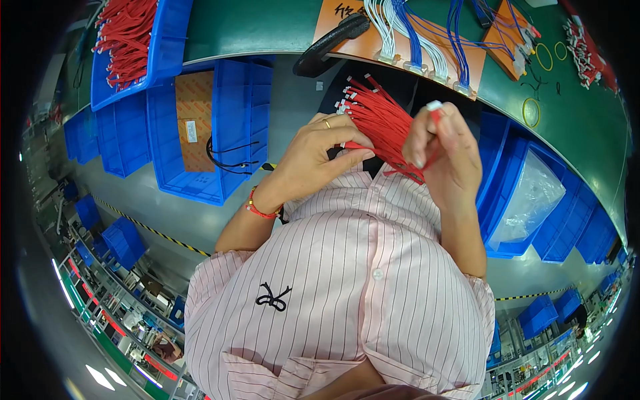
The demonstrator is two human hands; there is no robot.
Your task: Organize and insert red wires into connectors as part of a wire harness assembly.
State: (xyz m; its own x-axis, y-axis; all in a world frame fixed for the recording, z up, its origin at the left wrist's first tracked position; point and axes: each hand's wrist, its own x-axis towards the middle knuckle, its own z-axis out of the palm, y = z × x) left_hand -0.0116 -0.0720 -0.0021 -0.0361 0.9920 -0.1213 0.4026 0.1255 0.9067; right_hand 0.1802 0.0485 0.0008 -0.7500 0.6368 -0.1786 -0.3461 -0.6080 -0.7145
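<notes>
A thick bundle of red cables [387, 127] with white connectors at one end lies across my lap, between my two hands. My left hand [320, 153] is closed, thumb and forefinger pinching a short red piece of cable at the bundle's near left side. On the right, my right hand [448, 150] is raised beside the bundle with its fingers curled around a red cable. That cable's white connector [434, 105] sticks up above the fingertips. Part of the bundle is hidden behind both hands.
Ahead, a green table [247, 30] carries an orange board [400, 57] with blue and white wire harnesses. A blue bin [175, 27] of red cables stands at far left. Blue crates [223, 180] flank me, one on the right holding a clear plastic bag [532, 200]. A black handle-like bar [331, 45] overhangs the table edge.
</notes>
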